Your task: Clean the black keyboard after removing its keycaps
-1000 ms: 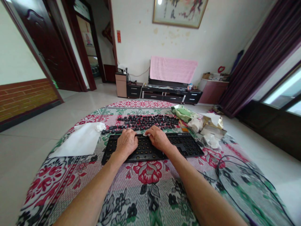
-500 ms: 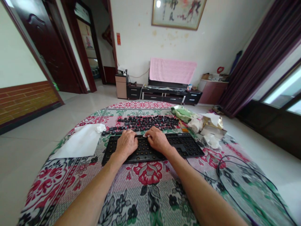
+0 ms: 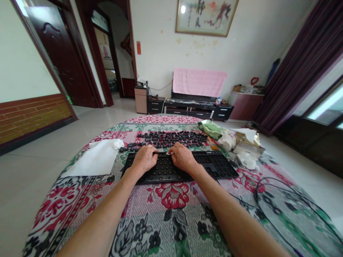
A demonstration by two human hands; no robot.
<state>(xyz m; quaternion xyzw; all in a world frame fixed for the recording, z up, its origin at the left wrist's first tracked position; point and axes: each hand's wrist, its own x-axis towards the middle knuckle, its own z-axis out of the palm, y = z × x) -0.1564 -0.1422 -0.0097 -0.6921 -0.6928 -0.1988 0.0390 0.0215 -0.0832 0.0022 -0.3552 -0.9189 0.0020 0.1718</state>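
Our round, flowery counter (image 3: 171, 223) holds a long black plastic keyboard (image 3: 166, 173). Small black keys (image 3: 171, 137) lie off, behind it. Our right fingers (image 3: 174, 148) pinch white tissue (image 3: 169, 153) over it; whether our left fingers (image 3: 151, 148) grip, we can't tell.

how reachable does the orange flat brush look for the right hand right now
Probably yes: the orange flat brush lies beyond the black rectangular keyboard, nothing tall between, though the right hand pinches something white.

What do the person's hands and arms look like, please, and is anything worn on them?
The left hand and right hand are gloveless; the left forearm and right forearm are bare, with no sleeve, watch or bracelet visible.
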